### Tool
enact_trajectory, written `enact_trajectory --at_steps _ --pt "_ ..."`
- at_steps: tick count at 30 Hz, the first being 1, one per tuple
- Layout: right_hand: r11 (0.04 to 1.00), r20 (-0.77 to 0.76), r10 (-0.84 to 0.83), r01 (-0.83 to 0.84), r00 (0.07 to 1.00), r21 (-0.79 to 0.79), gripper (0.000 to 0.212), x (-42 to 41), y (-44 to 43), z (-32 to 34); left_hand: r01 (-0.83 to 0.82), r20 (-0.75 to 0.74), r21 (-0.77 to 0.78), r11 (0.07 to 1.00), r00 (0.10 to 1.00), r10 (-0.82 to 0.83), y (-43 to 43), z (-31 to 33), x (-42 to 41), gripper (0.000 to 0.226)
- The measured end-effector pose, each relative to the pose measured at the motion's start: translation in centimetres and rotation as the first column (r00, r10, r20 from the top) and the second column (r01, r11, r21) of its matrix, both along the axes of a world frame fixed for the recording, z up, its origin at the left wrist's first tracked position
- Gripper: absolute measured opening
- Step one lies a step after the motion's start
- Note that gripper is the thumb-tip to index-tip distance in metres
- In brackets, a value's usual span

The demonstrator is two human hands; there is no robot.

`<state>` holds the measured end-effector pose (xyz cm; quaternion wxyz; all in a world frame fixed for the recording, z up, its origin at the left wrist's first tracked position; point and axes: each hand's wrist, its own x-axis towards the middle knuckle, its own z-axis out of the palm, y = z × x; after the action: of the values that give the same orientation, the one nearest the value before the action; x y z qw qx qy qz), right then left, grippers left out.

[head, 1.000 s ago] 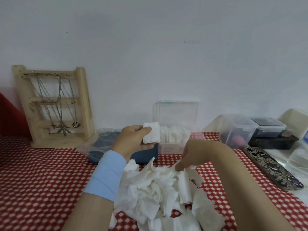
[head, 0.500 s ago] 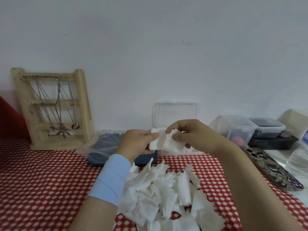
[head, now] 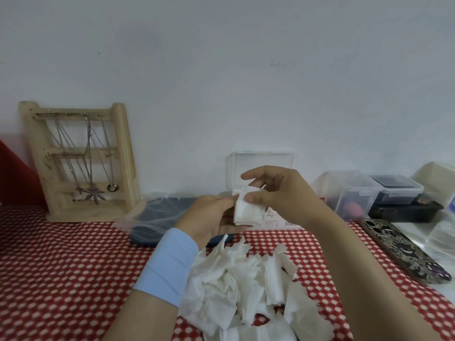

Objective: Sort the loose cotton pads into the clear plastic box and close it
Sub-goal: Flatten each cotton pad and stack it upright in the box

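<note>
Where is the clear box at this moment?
Head view: the clear box stands centre, against the wall, lid up, behind the right hand, between the blue case and the tub.

A desk (head: 61,267) covered in a red cloth with small white spots runs along a pale wall. At the back left a wooden rack (head: 86,214) hung with necklaces leans against the wall. Just beside it lies a flat dark blue case (head: 160,215) in clear wrapping. Behind the middle stands a clear plastic box (head: 280,221), lid raised. A loose heap of white cotton pads (head: 234,291) fills the near centre. To the right are a clear tub (head: 352,190), a black box (head: 406,212) under a lidded container (head: 396,190), and a phone (head: 403,252) in a patterned case.
</note>
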<state>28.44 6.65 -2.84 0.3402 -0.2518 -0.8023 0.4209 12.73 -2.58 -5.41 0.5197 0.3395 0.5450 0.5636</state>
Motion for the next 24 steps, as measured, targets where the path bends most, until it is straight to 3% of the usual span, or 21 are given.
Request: enact_trajectory --at_steps 4,8,14,18,20,22,24 --pt "0.995 0.07 -0.066 0.061 0.995 0.073 0.031 -0.3 0.2 -0.6 0.039 0.074 0.025 0.999 0.996 -0.041 -0.1 0.2 0.1 0.035" --pt "0.981 0.083 -0.147 0.135 0.986 0.138 0.033 -0.4 0.5 -0.9 0.137 -0.049 0.041 0.99 0.99 -0.135 -0.4 0.1 -0.3 0.032" --pt "0.981 0.185 -0.07 0.102 0.98 -0.166 0.017 0.1 -0.1 -0.2 0.169 -0.141 0.049 0.984 0.977 -0.161 -0.6 0.1 -0.5 0.04" --pt "0.982 0.135 -0.046 0.069 0.99 -0.174 0.015 0.3 -0.2 -0.2 0.184 -0.08 0.072 0.98 0.981 -0.179 -0.6 0.3 -0.2 0.026" --pt "0.984 0.141 -0.088 0.109 0.986 -0.144 0.018 0.3 0.1 -0.1 0.116 -0.061 0.076 0.99 0.992 -0.111 -0.4 0.3 0.0 0.022" --pt "0.981 0.267 -0.165 0.187 0.949 -0.056 0.028 0.6 0.3 0.3 0.002 -0.074 0.056 0.998 0.997 0.002 -0.2 0.1 -0.1 0.02" --pt "0.978 0.535 -0.198 0.2 0.821 0.055 0.041 1.3 0.6 0.7 -0.102 -0.103 0.024 0.994 0.989 0.104 0.1 -0.2 -0.4 0.024"
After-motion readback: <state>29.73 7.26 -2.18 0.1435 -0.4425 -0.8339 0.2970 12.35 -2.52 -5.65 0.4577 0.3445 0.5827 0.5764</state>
